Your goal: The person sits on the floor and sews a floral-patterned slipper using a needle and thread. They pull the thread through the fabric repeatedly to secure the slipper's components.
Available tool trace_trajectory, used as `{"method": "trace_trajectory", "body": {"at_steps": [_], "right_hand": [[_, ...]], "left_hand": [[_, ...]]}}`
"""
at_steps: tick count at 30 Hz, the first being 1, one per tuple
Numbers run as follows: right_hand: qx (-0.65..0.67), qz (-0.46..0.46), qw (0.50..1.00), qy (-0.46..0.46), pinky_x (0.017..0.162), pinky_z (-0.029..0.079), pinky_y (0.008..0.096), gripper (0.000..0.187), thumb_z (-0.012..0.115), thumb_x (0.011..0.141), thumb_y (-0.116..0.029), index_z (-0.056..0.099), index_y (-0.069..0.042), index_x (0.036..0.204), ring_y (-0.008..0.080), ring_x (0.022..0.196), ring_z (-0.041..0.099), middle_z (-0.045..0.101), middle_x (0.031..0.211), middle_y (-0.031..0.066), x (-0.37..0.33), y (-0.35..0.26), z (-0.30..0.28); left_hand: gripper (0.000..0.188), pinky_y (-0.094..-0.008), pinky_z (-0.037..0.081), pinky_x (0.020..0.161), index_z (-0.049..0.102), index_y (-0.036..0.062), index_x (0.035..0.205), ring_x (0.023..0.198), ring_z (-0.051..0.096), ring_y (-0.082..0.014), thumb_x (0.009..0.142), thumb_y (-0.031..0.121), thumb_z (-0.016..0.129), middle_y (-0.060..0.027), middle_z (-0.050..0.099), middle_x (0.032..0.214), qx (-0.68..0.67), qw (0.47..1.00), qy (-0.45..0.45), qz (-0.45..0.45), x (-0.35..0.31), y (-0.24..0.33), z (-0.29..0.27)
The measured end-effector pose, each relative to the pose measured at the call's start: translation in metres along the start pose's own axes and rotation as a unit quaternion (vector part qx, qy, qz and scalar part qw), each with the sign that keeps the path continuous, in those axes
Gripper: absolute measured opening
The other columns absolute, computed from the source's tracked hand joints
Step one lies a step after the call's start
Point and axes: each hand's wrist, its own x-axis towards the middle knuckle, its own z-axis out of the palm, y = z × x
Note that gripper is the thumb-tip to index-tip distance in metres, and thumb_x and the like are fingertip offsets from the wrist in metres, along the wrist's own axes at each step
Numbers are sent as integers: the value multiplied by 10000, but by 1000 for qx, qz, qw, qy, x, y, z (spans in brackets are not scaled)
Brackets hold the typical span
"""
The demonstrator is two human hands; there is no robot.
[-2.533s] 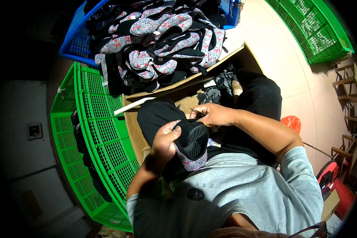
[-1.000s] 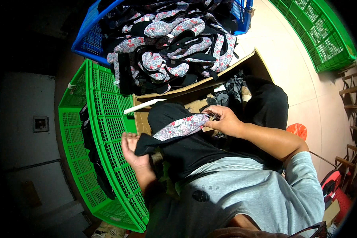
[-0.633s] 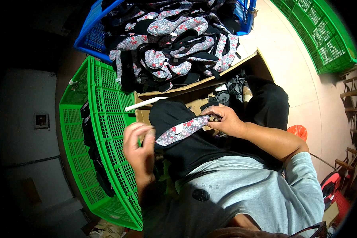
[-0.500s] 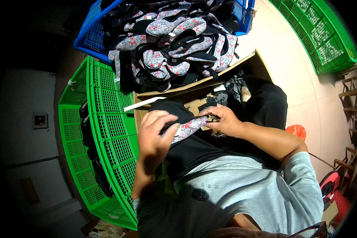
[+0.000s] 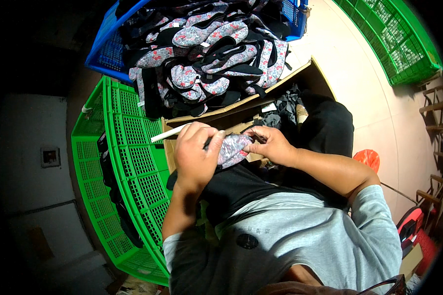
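Above my lap, a slipper-shaped floral cloth piece [image 5: 233,150] with dark edging is stretched between my two hands. My left hand [image 5: 194,153] is closed on its left end, thumb along the near side. At the other end, my right hand [image 5: 272,146] pinches the dark edge between thumb and fingers. The cloth's patterned side, grey-white with red, faces up. Its far edge is partly hidden by my fingers. Beyond my hands lies a large heap of similar floral and black pieces [image 5: 209,64].
A blue crate [image 5: 108,56] holds the heap, with an open cardboard box [image 5: 322,78] before it, containing dark scraps [image 5: 283,110]. A white strip [image 5: 165,134] crosses the box's left side. Green crates stand at left [image 5: 133,142] and far right [image 5: 398,44]. An orange-red bag [image 5: 367,160] lies right.
The floral piece has turned, showing a broader, more rounded patterned face. My left hand has tipped slightly upward and closed nearer my right hand. The whole view has shifted a little.
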Motion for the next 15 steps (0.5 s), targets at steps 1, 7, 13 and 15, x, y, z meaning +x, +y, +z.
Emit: {"method": "trace_trajectory", "body": {"at_steps": [1, 7, 13, 15], "right_hand": [[26, 12, 1000, -3, 814, 500, 254, 272, 746, 883, -102, 661, -14, 1126, 93, 895, 615, 685, 988, 21, 2, 4, -2], [147, 158, 976, -15, 796, 502, 237, 206, 725, 915, -132, 649, -25, 1074, 59, 871, 596, 661, 966, 6, 7, -11, -7], [141, 184, 970, 70, 473, 328, 209, 320, 539, 1021, -370, 673, -80, 1007, 48, 558, 469, 599, 747, -23, 12, 9, -10], [137, 180, 971, 75, 479, 338, 209, 330, 514, 1033, -371, 676, -84, 1034, 42, 584, 488, 632, 804, -16, 12, 4, -10]], "left_hand": [[245, -411, 488, 834, 648, 28, 939, 918, 629, -319, 791, 189, 758, -131, 651, 977, 26, 999, -27, 10, 0, 0, -3], [709, -428, 502, 937, 477, 82, 1393, 1076, 622, -377, 805, 354, 766, -150, 611, 1192, 111, 972, -202, -34, -9, -5, 2], [513, -346, 511, 901, 510, 42, 1381, 952, 667, -228, 954, 283, 661, -123, 670, 1155, -321, 912, -163, -195, -34, -66, 42], [466, -315, 507, 917, 510, 23, 1376, 983, 655, -176, 978, 234, 629, -83, 666, 1171, -559, 748, -88, -347, -45, -68, 53]]}}
